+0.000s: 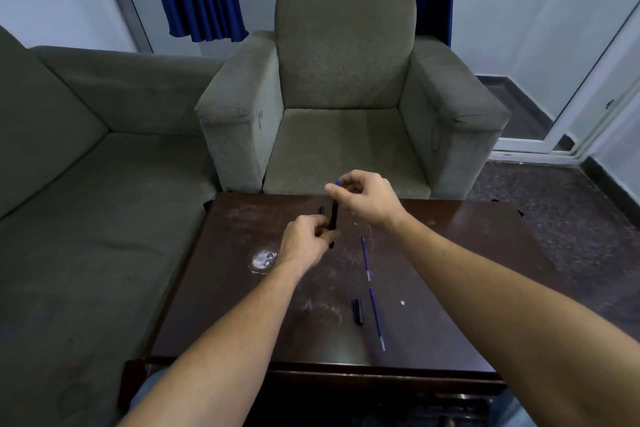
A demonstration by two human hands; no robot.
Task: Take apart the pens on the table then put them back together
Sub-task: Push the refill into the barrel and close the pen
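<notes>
Head view is showing a dark pen barrel (334, 218) standing nearly upright above the far part of the dark tabletop (450, 253). The left hand (304, 239) is gripping its lower end, fingers curled tight around it. The right hand (367, 198) is pinching a blue piece (337, 182) at the barrel's top between thumb and forefinger. Two blue refills (365, 258) (377, 319) are lying end to end on the tabletop nearer the person, with a black cap (358, 311) just beside the nearer one. A grey armchair (346, 80) is standing beyond.
</notes>
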